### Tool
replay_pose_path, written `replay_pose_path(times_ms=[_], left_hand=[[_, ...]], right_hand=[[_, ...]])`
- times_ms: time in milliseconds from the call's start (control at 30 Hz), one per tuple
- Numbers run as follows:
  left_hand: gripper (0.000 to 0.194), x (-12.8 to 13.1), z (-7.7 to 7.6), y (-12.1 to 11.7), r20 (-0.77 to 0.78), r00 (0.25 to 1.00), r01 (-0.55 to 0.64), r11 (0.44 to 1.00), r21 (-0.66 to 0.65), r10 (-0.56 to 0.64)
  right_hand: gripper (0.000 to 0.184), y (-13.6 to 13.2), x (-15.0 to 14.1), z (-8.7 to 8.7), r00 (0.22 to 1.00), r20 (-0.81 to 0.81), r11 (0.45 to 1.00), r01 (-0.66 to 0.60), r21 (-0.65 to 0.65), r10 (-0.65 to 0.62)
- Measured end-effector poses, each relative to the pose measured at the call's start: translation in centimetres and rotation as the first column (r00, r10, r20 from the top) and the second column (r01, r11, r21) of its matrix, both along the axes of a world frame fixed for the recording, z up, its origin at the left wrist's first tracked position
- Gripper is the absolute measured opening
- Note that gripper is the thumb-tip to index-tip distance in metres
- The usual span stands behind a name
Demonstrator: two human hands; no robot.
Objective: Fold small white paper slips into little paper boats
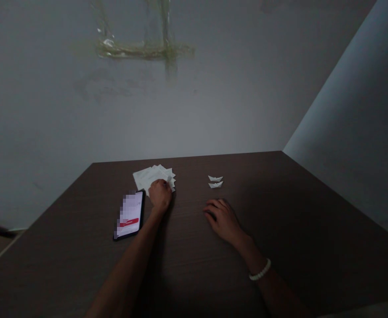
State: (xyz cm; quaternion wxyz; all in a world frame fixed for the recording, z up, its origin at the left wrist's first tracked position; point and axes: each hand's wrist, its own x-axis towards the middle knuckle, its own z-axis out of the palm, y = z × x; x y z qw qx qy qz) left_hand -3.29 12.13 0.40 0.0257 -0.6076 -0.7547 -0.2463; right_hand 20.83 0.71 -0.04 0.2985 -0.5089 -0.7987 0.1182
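Observation:
My left hand (160, 194) is over the right part of a fanned pile of white paper sheets (144, 179). Its fingers are curled in and appear to pinch the edge of a sheet of paper (169, 179); the fingertips are partly hidden. My right hand (223, 221) rests on the table with nothing in it, thumb apart from the loosely bent fingers. Just beyond it lie two small folded paper boats, a rear boat (215, 179) and a front boat (215, 185), one close behind the other.
A smartphone (129, 215) with a lit, partly blurred screen lies left of my left forearm. The dark brown table (187, 265) meets a grey wall (233, 110) with peeling tape (137, 52) at its far edge. Another wall surface (362, 132) slants along the right.

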Motion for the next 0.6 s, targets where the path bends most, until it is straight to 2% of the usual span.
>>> replay_pose_path(times_ms=[267,467,600], left_hand=[[0.027,0.1,0.1,-0.1,0.004,0.999,-0.044,0.999,-0.004,0.044],[0.033,0.3,0.7,-0.8,-0.016,0.998,-0.057,0.998,0.027,0.057],[0.036,0.7,1.1,-1.3,-0.051,0.998,-0.023,0.999,0.028,0.024]], right_hand=[[0.017,0.0,0.1,0.1,1.000,-0.002,1.000,-0.006,-0.002,0.006],[0.017,0.0,0.1,0.1,1.000,-0.004,1.000,-0.005,0.005,0.005],[0.016,0.1,0.1,0.1,1.000,-0.006,1.000,-0.007,0.007,0.007]])
